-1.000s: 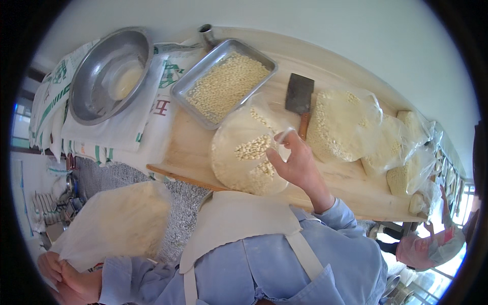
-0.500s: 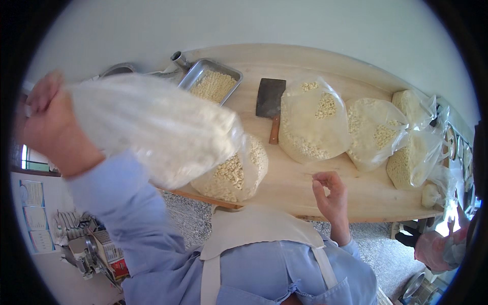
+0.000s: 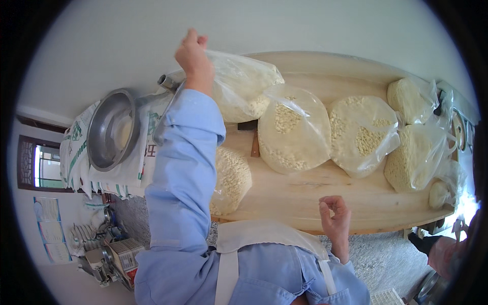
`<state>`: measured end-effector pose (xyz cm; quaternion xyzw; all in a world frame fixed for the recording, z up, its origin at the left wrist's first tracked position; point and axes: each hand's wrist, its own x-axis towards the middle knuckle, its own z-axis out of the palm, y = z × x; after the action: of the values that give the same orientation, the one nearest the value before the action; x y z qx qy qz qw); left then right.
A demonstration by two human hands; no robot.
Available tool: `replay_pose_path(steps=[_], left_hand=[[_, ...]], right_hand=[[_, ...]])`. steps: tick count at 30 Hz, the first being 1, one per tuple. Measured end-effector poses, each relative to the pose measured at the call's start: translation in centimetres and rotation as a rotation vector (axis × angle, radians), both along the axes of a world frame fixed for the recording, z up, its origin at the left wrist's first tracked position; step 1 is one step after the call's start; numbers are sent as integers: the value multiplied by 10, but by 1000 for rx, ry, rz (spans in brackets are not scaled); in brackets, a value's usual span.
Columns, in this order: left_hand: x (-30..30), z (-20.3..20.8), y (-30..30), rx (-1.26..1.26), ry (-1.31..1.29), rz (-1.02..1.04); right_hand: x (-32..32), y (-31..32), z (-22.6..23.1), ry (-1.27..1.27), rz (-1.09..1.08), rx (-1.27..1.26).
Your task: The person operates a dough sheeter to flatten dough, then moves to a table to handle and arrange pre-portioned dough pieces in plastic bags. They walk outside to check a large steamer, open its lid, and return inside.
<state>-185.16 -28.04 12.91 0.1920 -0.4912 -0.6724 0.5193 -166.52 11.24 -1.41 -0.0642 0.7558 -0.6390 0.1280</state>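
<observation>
My left hand is raised at the far side of the wooden worktable and closed around the gathered top of a clear plastic bag filled with small pale pieces. This bag hangs tilted over a cleaver, whose handle shows while most of its blade is hidden. Close to the front edge, my right hand is curled with thumb and fingers together; anything between them is too small to make out. Another filled bag sits beside my left sleeve. A round filled bag stands right of the cleaver handle.
More filled bags line the table's right part. At left, a metal bowl rests on white printed sacks. A metal tray is mostly behind my left arm. Another person's pink clothing shows at lower right.
My left hand has swung the bag from the far left toward the table's far middle, over the tray and cleaver. The metal bowl has come into sight. My right hand stays curled, near the same place.
</observation>
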Motion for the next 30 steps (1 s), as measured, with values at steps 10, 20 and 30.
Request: replay_pose_path(steps=[10, 20, 30], left_hand=[[50, -81, -2, -389, -882, -581], [231, -68, 79, -1138, -407, -858], [345, -240, -224, -299, -1596, 121]], right_hand=[[11, -18, -1, 36, 23, 217], [67, -51, 2, 157, 243, 539], [97, -86, 13, 182, 315, 688]])
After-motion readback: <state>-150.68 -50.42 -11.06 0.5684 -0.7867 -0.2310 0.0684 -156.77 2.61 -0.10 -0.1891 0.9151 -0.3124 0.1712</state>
